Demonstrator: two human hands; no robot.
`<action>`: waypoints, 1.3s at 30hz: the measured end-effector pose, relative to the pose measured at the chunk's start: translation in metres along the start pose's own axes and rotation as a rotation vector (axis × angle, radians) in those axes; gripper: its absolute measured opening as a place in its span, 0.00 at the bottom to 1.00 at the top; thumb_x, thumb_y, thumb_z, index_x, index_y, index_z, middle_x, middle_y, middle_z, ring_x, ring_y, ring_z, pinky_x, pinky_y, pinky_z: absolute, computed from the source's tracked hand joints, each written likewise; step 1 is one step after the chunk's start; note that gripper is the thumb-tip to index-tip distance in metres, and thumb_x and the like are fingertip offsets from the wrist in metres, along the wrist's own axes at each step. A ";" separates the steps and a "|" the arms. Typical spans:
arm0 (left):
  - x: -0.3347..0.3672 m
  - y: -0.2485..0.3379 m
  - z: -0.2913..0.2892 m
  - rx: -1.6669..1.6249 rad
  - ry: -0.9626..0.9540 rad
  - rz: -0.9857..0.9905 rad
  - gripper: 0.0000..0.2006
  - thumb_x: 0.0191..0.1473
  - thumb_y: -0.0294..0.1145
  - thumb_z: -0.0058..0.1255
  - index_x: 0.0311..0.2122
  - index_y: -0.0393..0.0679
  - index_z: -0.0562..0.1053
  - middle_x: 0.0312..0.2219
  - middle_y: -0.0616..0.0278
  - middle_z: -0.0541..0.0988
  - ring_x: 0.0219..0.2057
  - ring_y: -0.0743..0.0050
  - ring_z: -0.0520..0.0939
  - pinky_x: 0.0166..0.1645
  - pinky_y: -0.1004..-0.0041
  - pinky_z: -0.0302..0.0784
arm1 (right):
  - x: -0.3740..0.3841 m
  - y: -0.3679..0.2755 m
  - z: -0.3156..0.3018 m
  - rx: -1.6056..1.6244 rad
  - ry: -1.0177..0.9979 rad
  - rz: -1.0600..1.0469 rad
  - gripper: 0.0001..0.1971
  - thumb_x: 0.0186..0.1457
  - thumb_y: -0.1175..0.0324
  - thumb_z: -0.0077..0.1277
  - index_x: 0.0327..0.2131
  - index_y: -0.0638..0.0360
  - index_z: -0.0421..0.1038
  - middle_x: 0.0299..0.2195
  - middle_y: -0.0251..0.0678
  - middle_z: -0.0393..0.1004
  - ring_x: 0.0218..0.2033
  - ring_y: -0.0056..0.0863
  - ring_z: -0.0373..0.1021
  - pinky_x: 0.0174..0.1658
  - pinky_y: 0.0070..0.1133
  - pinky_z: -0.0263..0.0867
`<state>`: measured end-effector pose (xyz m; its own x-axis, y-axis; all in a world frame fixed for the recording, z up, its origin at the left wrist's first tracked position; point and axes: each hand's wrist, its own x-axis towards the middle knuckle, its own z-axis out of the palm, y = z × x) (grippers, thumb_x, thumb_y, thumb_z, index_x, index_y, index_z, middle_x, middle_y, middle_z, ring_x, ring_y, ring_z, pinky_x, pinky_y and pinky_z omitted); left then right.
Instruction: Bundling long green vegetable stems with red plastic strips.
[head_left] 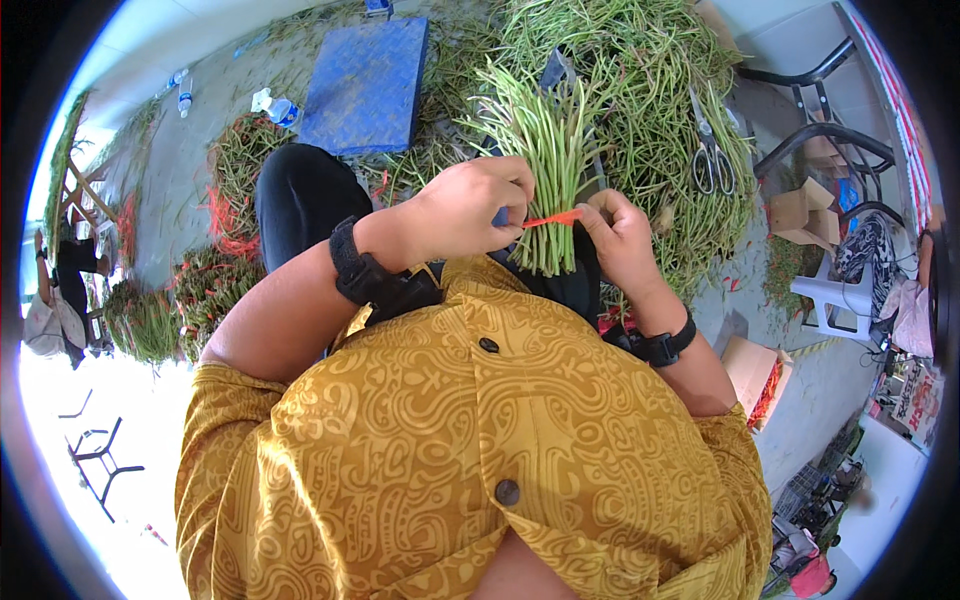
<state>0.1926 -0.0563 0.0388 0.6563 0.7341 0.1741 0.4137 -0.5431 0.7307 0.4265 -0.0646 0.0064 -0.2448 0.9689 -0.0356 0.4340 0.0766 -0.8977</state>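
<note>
A bundle of long green stems (552, 135) stands in front of my body, its cut ends toward me. A red tie (551, 218) stretches across its lower part. My left hand (475, 205) is closed at the left side of the bundle, gripping one end of the tie. At the right side, my right hand (622, 238) pinches the tie's other end between thumb and fingers. Some fingers of both hands are hidden by the hands themselves. Whether the tie goes all the way round behind the stems cannot be seen.
A big heap of loose stems (640, 130) spreads ahead, with scissors (712, 165) lying on it. Left of it are a blue platform (362, 90), a plastic bottle (280, 108) and tied bundles (215, 285). To the right are cardboard boxes (738, 365) and a white stool (838, 292).
</note>
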 end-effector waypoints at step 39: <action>0.011 0.003 0.005 -0.099 -0.255 -0.210 0.14 0.50 0.40 0.50 0.26 0.38 0.71 0.16 0.56 0.70 0.20 0.61 0.73 0.25 0.66 0.66 | 0.006 0.007 0.003 -0.034 0.005 -0.128 0.16 0.54 0.63 0.46 0.20 0.65 0.63 0.14 0.39 0.57 0.16 0.30 0.55 0.22 0.25 0.54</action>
<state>0.2039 -0.0523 0.0399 0.7051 0.6933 -0.1489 0.5019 -0.3397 0.7955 0.4255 -0.0588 -0.0019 -0.2959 0.9519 0.0799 0.4291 0.2072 -0.8791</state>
